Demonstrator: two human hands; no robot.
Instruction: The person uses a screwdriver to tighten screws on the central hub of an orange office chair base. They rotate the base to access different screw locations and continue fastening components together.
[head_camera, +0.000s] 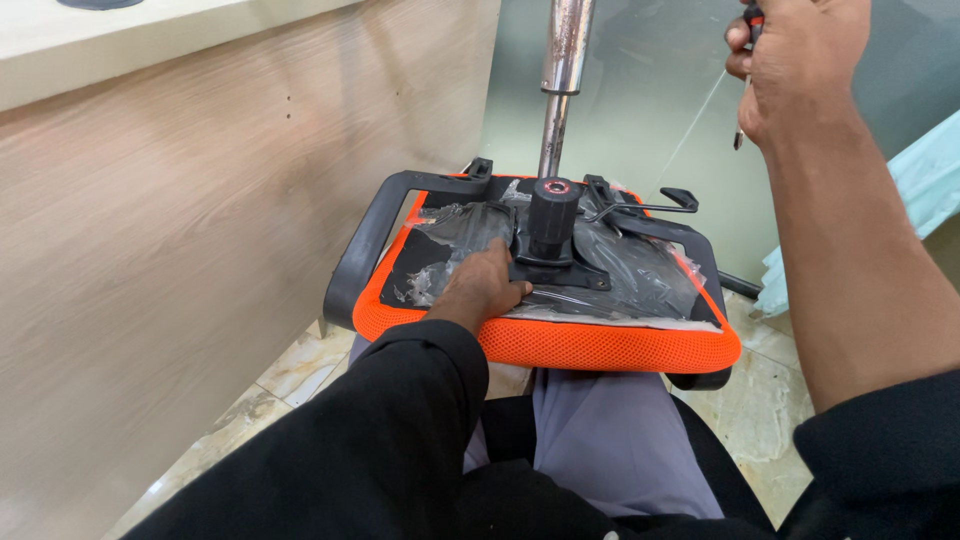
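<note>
An upturned office chair seat with an orange mesh edge rests across my lap, its black underside wrapped in clear plastic. A black mechanism plate with a round hub sits at its middle. My left hand lies flat on the plastic, fingers touching the plate's near left corner. Raised at the upper right, my right hand is closed around a screwdriver, whose thin shaft points down below the fist. A chrome gas-lift column stands upright behind the hub.
A wood-grain panel wall runs along the left, close to the seat. Frosted glass stands behind. Black armrest frames flank the seat, a thin lever sticks out right, and tiled floor lies below.
</note>
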